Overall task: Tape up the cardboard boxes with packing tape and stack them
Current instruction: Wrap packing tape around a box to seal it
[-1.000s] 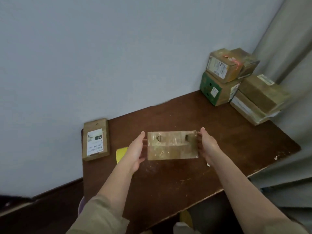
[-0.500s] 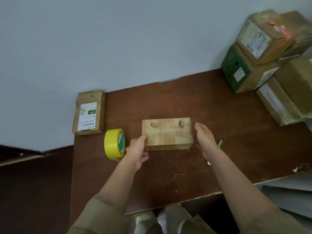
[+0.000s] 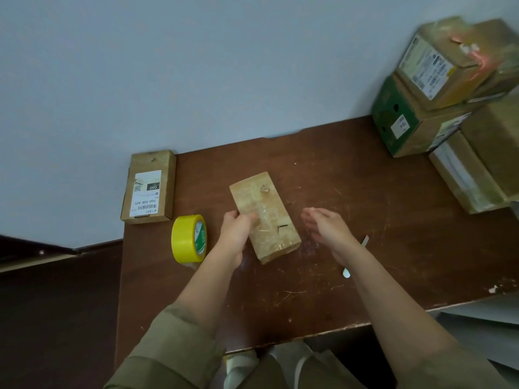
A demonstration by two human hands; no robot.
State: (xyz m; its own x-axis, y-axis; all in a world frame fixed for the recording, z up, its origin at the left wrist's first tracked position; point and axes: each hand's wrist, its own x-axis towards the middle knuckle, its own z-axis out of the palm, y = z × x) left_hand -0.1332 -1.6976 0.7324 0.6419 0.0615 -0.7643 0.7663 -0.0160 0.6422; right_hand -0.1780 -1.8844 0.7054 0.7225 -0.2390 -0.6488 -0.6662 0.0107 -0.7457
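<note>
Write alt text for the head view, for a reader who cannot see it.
A person's left hand grips a small tape-wrapped cardboard box lying on a scratched brown wooden table, while the right hand hovers open beside it. A yellow roll of packing tape stands to the left; stacked cardboard boxes fill the far right corner.

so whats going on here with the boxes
A person is at a brown table, handling a small cardboard box that lies flat on it, its top glossy with clear tape. The left hand grips the box's left edge; the right hand hovers open just beside it, not touching. A yellow tape roll stands on edge to the left, next to a labelled box against the wall. Several more boxes are stacked at the table's far right corner.
</note>
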